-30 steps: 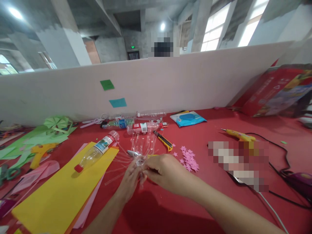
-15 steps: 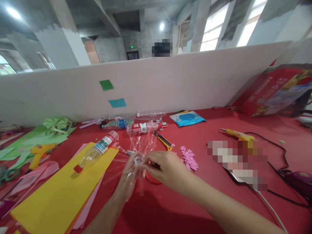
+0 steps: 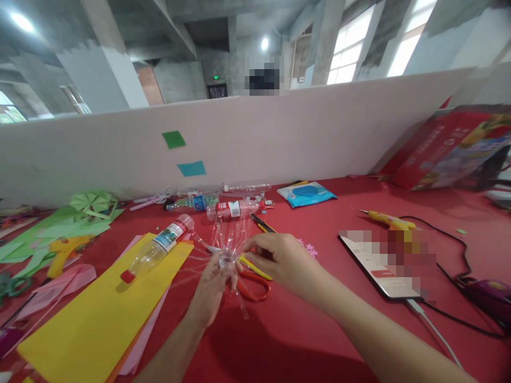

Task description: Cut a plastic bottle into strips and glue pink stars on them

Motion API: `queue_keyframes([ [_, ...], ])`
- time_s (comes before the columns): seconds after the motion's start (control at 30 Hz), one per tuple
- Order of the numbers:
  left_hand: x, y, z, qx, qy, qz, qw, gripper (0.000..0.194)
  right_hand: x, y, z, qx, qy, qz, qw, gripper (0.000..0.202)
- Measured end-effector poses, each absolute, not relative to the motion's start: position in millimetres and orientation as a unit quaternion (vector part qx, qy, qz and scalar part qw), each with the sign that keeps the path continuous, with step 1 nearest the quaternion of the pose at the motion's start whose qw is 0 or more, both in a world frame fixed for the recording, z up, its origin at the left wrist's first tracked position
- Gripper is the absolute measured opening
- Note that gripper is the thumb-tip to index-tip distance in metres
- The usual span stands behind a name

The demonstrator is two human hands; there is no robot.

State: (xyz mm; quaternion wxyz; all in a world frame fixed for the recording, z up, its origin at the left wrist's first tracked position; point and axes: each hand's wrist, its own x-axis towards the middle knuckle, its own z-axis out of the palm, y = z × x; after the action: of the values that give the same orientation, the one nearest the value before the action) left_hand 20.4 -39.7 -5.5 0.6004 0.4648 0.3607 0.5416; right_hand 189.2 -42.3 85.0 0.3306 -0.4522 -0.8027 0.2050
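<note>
A clear plastic bottle top (image 3: pixel 227 259), cut into long strips that fan outward, is held over the red table by its neck. My left hand (image 3: pixel 213 284) is closed round the neck from the left. On the right, my right hand (image 3: pixel 275 260) pinches at one of the clear strips beside the neck; its fingertips are partly lost against the see-through plastic. Beneath the strips lie scissors (image 3: pixel 255 290) with red and yellow handles. Behind my right hand are a box cutter (image 3: pixel 261 223) and small pink paper stars (image 3: pixel 309 248), partly hidden.
A capped bottle (image 3: pixel 159 247) lies on yellow paper (image 3: pixel 107 314) at left. More bottles (image 3: pixel 229 209) and a blue wipes pack (image 3: pixel 306 194) sit along the white partition (image 3: pixel 279 138). Glue guns (image 3: pixel 393 219) (image 3: pixel 66 250), a phone (image 3: pixel 383 271) and cables flank the hands.
My right hand has shifted slightly up and away from the neck, uncovering the scissors and hiding more stars. My left hand has turned, and the cut bottle top with it.
</note>
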Motion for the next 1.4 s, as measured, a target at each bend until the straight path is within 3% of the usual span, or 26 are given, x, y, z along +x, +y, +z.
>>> queue_keyframes([
  [0.4, 20.4, -39.4, -9.7, 0.480, 0.348, 0.529, 0.607, 0.017, 183.0, -43.9, 82.4, -0.459, -0.781, 0.251, 0.341, 0.008],
  [0.87, 21.4, -42.5, -13.0, 0.430, 0.364, 0.543, 0.622, 0.029, 177.8, -45.9, 72.3, -0.341, -0.854, 0.271, 0.283, 0.028],
  [1.03, 19.2, -41.4, -14.7, 0.432, 0.373, 0.524, 0.632, 0.031, 175.3, -46.5, 68.3, -0.367, -0.864, 0.245, 0.242, 0.021],
  [1.23, 17.5, -39.2, -10.1, 0.436, 0.347, 0.541, 0.630, 0.023, 178.8, -46.6, 72.7, -0.386, -0.837, 0.232, 0.311, 0.018],
  [1.4, 19.7, -40.5, -8.7, 0.421, 0.333, 0.546, 0.643, 0.028, 175.8, -49.0, 71.1, -0.399, -0.838, 0.219, 0.302, 0.015],
])
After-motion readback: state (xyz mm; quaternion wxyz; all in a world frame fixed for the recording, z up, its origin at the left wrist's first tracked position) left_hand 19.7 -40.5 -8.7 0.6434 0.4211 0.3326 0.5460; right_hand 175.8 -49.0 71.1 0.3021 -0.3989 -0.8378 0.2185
